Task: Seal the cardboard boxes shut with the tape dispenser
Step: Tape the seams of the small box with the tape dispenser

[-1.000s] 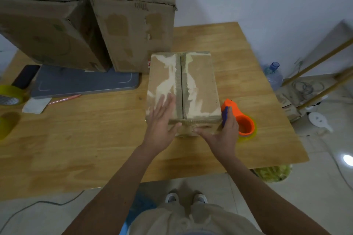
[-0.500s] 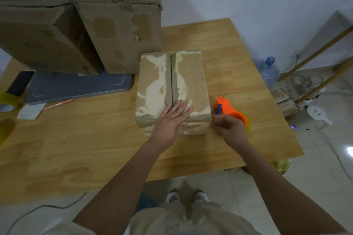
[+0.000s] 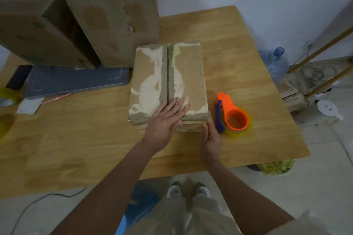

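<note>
A small worn cardboard box [image 3: 150, 74] stands in the middle of the wooden table [image 3: 76, 139], its two top flaps meeting along a centre seam. My left hand [image 3: 165, 120] lies flat with straight fingers on the near end of the box top, over the seam. My right hand [image 3: 211, 137] touches the box's near right corner with straight fingers. The orange tape dispenser [image 3: 232, 115], with a blue handle and a roll of clear tape, lies on the table just right of the box, free of both hands.
Two large cardboard boxes [image 3: 107, 19] stand at the back left, on a grey flat board [image 3: 76, 80]. A phone [image 3: 18, 76], a tape roll [image 3: 6, 97] and a pen [image 3: 57, 98] lie at the far left. A water jug [image 3: 277, 61] stands on the floor to the right.
My right hand has let go of the tape dispenser, which now lies on the table, and has moved to the box's near right corner. My left hand stayed flat on the box top.
</note>
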